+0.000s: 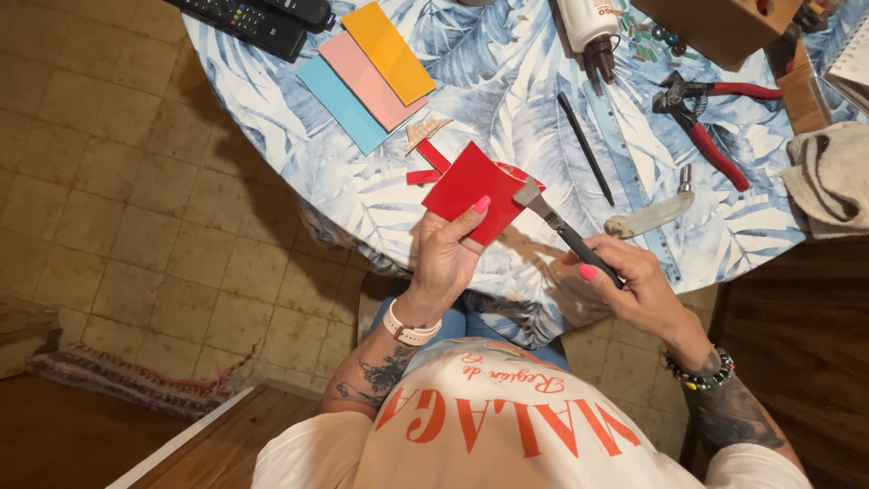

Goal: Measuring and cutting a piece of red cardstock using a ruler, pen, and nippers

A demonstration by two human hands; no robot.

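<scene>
My left hand (445, 258) holds a red glass sheet (472, 192) above the table's near edge, thumb on top. In my right hand (634, 288) is a pair of black-handled pliers (563, 232), and its metal jaws bite the right edge of the red sheet. Small red offcuts (425, 167) lie on the leaf-print tablecloth (507, 81) just beyond the sheet.
Blue, pink and orange glass sheets (367, 77) overlap at the back left beside remote controls (258, 18). A black pen (585, 148), red-handled nippers (706, 122), a glue bottle (593, 27), a clear-handled tool (650, 213), a wooden box (720, 23) and a grey cloth (828, 177) are to the right.
</scene>
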